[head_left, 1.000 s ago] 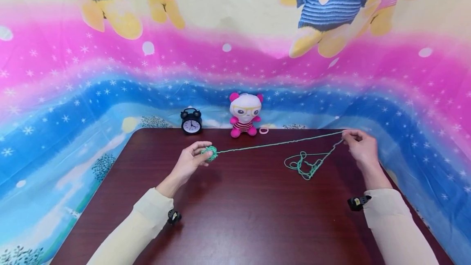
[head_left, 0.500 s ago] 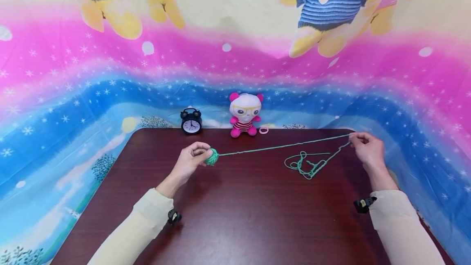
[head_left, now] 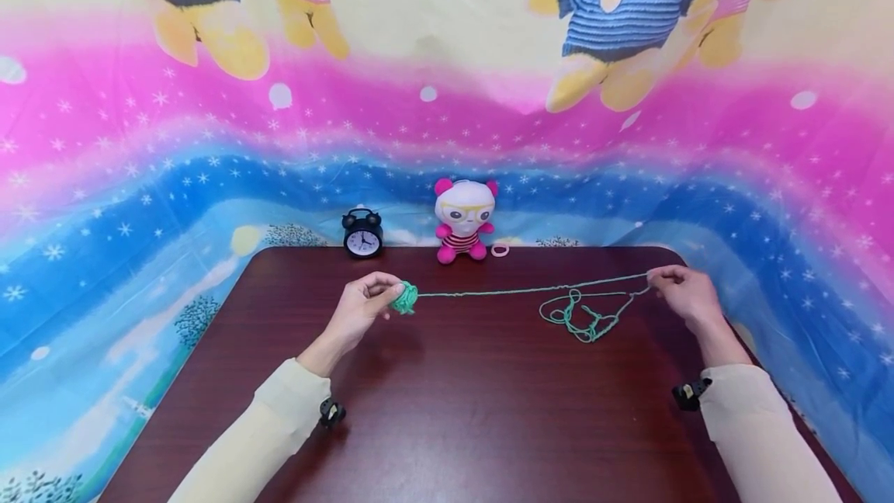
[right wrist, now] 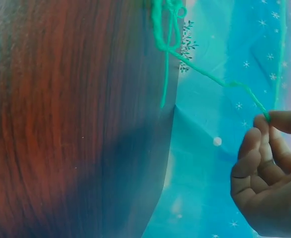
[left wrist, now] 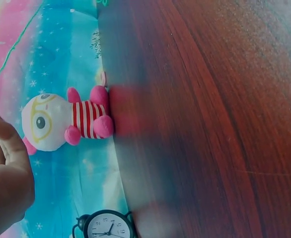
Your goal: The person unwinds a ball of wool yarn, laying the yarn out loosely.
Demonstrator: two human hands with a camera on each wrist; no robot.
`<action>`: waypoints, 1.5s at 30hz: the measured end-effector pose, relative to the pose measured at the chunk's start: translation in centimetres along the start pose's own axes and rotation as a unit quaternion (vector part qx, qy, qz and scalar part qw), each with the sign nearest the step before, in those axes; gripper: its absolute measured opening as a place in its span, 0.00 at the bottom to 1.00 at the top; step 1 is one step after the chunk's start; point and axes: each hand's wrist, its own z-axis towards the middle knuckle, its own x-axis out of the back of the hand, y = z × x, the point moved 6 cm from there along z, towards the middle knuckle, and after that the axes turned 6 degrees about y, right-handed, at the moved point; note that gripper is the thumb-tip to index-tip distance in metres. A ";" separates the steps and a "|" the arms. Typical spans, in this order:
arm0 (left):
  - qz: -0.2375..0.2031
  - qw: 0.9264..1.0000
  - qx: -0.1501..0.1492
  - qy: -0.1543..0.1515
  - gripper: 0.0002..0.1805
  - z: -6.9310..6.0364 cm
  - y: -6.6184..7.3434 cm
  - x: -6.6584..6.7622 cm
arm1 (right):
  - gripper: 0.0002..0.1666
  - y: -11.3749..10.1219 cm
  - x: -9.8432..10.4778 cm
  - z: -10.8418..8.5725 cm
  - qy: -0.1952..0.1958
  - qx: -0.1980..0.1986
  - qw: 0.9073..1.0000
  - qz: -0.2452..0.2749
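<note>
In the head view my left hand (head_left: 359,313) pinches a small ball of green yarn (head_left: 406,298) above the left part of the table. From it a green strand (head_left: 489,293) runs nearly straight to my right hand (head_left: 687,297), which pinches it between thumb and forefinger. Below the strand, a loose tangle of yarn (head_left: 592,327) lies on the table and joins up to the right fingers. The left wrist view shows my left hand (left wrist: 9,173) at the edge with only a bit of the ball; in the right wrist view my right hand (right wrist: 272,173) grips the strand.
At the back of the brown table (head_left: 447,410) stand a black alarm clock (head_left: 363,239) and a pink and white panda toy (head_left: 466,216). A small pale ring-shaped thing (head_left: 500,251) is beside the toy. Printed cloth (head_left: 447,123) hangs behind and at the sides.
My right hand moved outward, then came back a little and lower. The left hand stays nearly in place while the ball's visible position shifts slightly right. The yarn by the tangle hangs slacker.
</note>
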 end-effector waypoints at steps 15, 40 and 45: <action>-0.048 0.997 0.017 -0.061 0.26 -0.3 -0.1 -0.8 | 0.26 0.0 -2.6 -0.6 -0.072 0.017 0.997 -0.008; -0.033 0.997 0.022 -0.065 0.18 -0.3 0.3 -1.3 | 0.22 -6.7 -7.5 -3.0 -0.125 0.084 0.987 0.057; -0.035 0.997 0.024 -0.070 0.18 -0.2 0.2 -1.4 | 0.18 -8.4 -8.7 -3.8 -0.135 0.102 0.983 0.066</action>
